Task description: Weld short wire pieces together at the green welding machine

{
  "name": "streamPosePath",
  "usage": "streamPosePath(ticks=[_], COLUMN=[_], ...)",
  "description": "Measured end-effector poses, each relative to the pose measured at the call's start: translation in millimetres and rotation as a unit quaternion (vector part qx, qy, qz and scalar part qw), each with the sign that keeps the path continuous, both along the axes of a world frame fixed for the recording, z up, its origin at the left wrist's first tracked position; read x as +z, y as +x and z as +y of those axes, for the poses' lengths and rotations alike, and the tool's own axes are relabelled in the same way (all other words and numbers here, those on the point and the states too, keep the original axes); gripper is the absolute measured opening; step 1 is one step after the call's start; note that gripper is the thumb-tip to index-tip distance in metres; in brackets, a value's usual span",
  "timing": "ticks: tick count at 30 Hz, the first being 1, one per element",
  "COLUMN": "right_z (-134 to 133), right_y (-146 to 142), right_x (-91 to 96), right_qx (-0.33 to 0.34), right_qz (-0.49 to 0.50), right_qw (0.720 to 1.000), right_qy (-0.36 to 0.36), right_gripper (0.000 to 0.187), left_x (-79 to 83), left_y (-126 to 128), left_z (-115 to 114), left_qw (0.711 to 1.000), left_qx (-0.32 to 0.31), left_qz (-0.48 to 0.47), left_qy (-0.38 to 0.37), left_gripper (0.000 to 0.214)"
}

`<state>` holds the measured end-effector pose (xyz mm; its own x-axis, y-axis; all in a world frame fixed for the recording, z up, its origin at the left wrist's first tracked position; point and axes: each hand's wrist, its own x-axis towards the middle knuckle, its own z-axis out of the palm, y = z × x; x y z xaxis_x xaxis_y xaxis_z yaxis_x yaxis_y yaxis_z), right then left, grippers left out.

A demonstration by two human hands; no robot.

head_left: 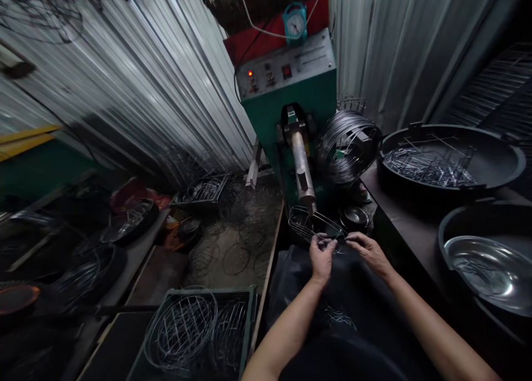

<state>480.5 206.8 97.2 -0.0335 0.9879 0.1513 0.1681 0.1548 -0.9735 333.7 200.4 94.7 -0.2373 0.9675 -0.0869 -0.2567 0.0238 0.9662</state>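
Note:
My left hand [321,256] and my right hand [369,250] are both pinched on a small wire basket frame [312,224], holding it just below the metal electrode arm [301,170] of a green welding machine [291,101]. The fingers of each hand close round the near rim of the frame. A coil of steel wire [347,146] sits on a spool right of the arm. A dark apron [344,309] covers my lap under the hands.
Right: a black pan of cut wire pieces [432,167] and a shiny steel bowl [490,270] inside another black pan. Lower left: a green crate of finished wire baskets [195,328]. Wire rings lie on the floor [236,248]; corrugated metal walls stand behind.

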Motion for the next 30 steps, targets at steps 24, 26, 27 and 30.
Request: streamPosePath(ticks=[24, 26, 27, 30], right_z=[38.1, 38.1, 37.2, 35.7], right_y=[-70.2, -62.2, -56.6, -50.4], right_x=[61.4, 61.5, 61.2, 58.9], right_qx=[-0.061, -0.062, -0.060, -0.032], right_qz=[-0.163, -0.168, -0.172, -0.188], right_qw=[0.978, 0.978, 0.978, 0.972], right_qy=[0.112, 0.107, 0.106, 0.138], right_gripper=[0.037, 0.036, 0.036, 0.034], left_x=[30.0, 32.5, 34.6, 42.1], left_y=[-28.0, -26.0, -24.5, -22.2], left_z=[29.6, 32.7, 34.2, 30.0], left_qw=[0.967, 0.966, 0.965, 0.964], left_qx=[0.014, 0.006, 0.005, 0.018], left_qz=[-0.252, -0.253, -0.254, -0.254], left_qy=[-0.045, -0.053, -0.059, -0.077], left_gripper=[0.052, 0.051, 0.051, 0.054])
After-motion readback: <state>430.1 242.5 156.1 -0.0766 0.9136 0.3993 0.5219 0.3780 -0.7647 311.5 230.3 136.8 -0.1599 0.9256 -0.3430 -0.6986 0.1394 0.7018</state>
